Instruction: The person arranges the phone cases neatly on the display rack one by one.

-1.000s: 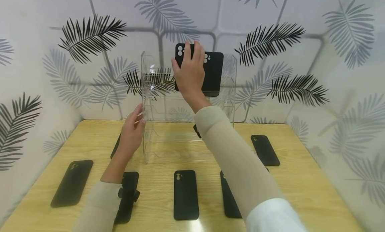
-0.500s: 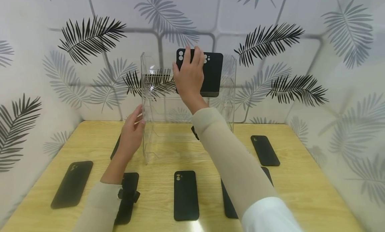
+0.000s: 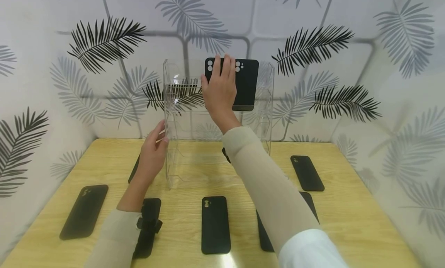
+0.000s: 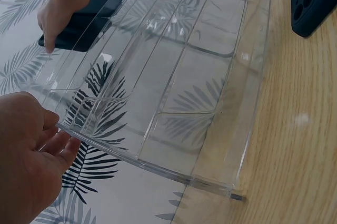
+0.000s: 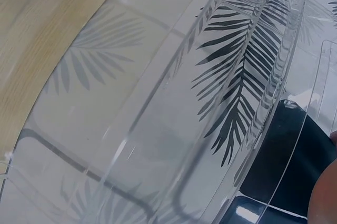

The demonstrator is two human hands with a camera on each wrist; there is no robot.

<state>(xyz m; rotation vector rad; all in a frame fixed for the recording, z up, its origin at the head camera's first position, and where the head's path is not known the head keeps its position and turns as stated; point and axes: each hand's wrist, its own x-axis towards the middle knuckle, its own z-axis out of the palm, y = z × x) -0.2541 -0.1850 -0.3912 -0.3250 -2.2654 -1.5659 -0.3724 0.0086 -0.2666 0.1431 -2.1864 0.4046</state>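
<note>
A clear acrylic tiered rack (image 3: 167, 152) stands upright at the back of the table. My left hand (image 3: 153, 150) holds its left side panel, with thumb and fingers at the edge in the left wrist view. High on the rack, my right hand (image 3: 219, 92) grips a black phone case (image 3: 210, 75), its fingers spread over the case's back and covering most of it. Directly to the right sits a second black phone case (image 3: 247, 84) on the top tier, its top level with the first. Dark case surface (image 5: 274, 150) shows through the plastic in the right wrist view.
Several black phone cases lie on the wooden table (image 3: 184, 225): one front centre (image 3: 215, 225), one far left (image 3: 84, 212), one back right (image 3: 307, 173). Others are partly hidden under the arms. A leaf-patterned wall covering (image 3: 302, 106) rises behind the rack.
My right hand has lowered its phone case slightly, so its top edge is now level with the neighbouring case. The left hand stays at the rack's side.
</note>
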